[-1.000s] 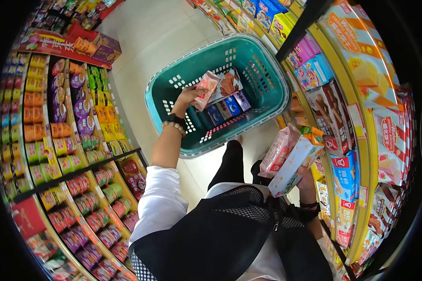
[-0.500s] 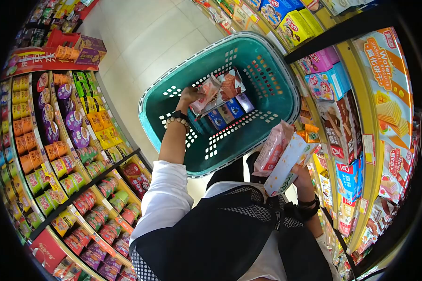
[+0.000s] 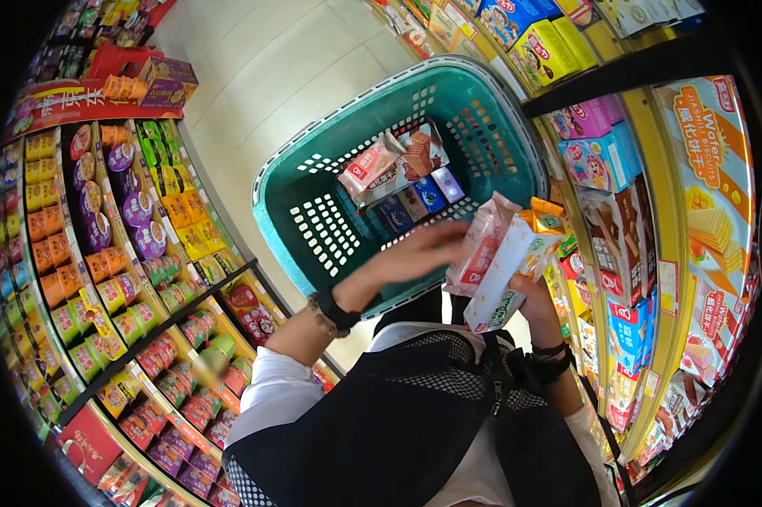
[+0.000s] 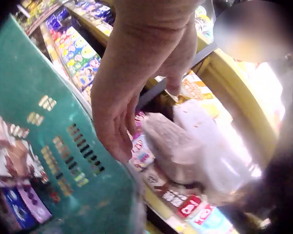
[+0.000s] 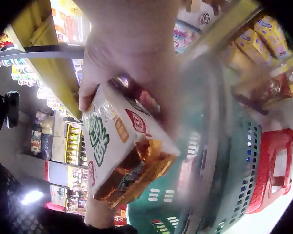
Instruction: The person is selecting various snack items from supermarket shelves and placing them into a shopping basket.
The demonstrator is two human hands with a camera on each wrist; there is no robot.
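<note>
- The left-hand grip [image 3: 416, 256] is spread wide, fingers straight, with nothing in it. Its fingertips lie at the near edge of a pink packet [image 3: 480, 245]; motion blur makes it hard to tell whether they touch it.
- The right-hand grip [image 3: 536, 306] is closed round the lower end of a white carton [image 3: 506, 283], with the thumb on one face and the fingers on the other.
- The carton tilts up and away from this grip, its orange end uppermost. The right wrist view shows green lettering on its face.
- The pink packet stands against the carton on the side toward the left-hand grip, so it sits between the 2 grips, held up together with the carton.
- A green basket [image 3: 273, 165] stands on the pale floor [image 3: 288, 68], beyond and below both grips. Its near rim passes under the left-hand grip.
- Inside it, beyond the left-hand fingertips, 2 wafer packets [image 3: 389, 160] lie across a row of small blue and purple boxes [image 3: 419, 198].
- Just right of the right-hand grip are yellow shelves of biscuit boxes [image 3: 617, 220].
- Well to the left of the left-hand grip are shelves of snack cups [image 3: 102, 253].
- A dark wristband [image 3: 337, 311] sits just behind the left-hand grip.
</note>
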